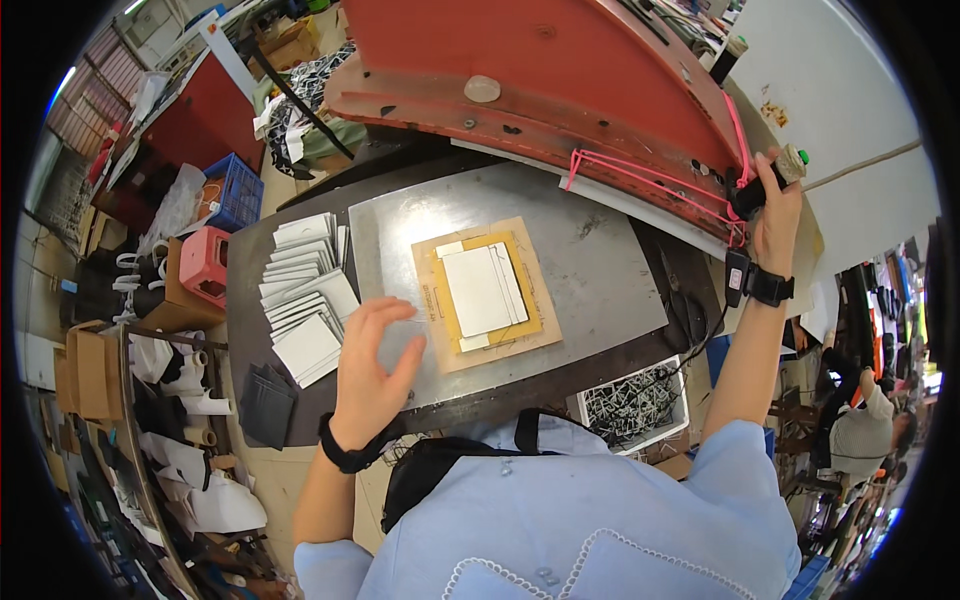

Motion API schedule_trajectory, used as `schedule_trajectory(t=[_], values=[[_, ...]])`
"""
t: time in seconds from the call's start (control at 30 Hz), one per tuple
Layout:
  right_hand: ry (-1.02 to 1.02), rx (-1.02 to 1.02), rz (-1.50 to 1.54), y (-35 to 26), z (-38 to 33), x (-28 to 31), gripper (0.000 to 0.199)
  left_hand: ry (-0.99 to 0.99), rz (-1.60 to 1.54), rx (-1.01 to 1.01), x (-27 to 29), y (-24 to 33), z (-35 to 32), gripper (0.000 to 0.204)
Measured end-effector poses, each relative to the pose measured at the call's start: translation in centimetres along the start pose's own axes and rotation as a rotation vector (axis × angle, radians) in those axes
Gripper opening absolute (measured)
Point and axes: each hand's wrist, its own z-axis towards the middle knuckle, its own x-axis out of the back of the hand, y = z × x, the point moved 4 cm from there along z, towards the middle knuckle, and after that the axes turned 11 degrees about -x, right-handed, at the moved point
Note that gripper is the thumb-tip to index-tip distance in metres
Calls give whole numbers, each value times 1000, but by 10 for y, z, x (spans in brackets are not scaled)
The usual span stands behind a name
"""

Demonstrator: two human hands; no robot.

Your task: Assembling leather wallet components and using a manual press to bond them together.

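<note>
My right hand [780, 222] is wrapped round a black handle [768, 192] with a green-topped end, on the right side of a red machine arm [450, 60]. My left hand [372, 365] is open, thumb and fingers apart, over the left edge of a metal plate [615, 265]. To the right of it on the plate lies a tan board [553, 335] with a yellow layer [532, 300] on top. A white rectangular piece [482, 290] lies on the yellow layer, with thin dark lines along its right side. Fanned-out white pieces [305, 345] are just left of my left hand.
Black pieces [268, 405] lie at the table's left corner. Pink cord [650, 178] is tied along the machine arm. A white bin [635, 405] of dark scraps stands by the table's near edge. A red stool [205, 262] and a blue crate [238, 195] are at the left.
</note>
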Motion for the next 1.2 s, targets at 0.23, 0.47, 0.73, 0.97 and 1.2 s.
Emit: schedule_trajectory(t=[0.23,0.47,0.73,0.97,1.2], values=[[-24,4,94,17,-1,2,41,-342,-292,-58,-8,48,-21,18],[-63,6,-72,-25,-93,-20,49,-435,-458,-266,-39,91,-13,23],[-430,-77,-52,-63,-210,-26,69,-282,-590,-336,-50,134,11,53],[94,281,-377,-64,-77,37,47,-12,-606,-376,-43,148,27,100],[-196,64,91,-51,-78,-13,53,111,-1033,-17,-7,137,-5,68]])
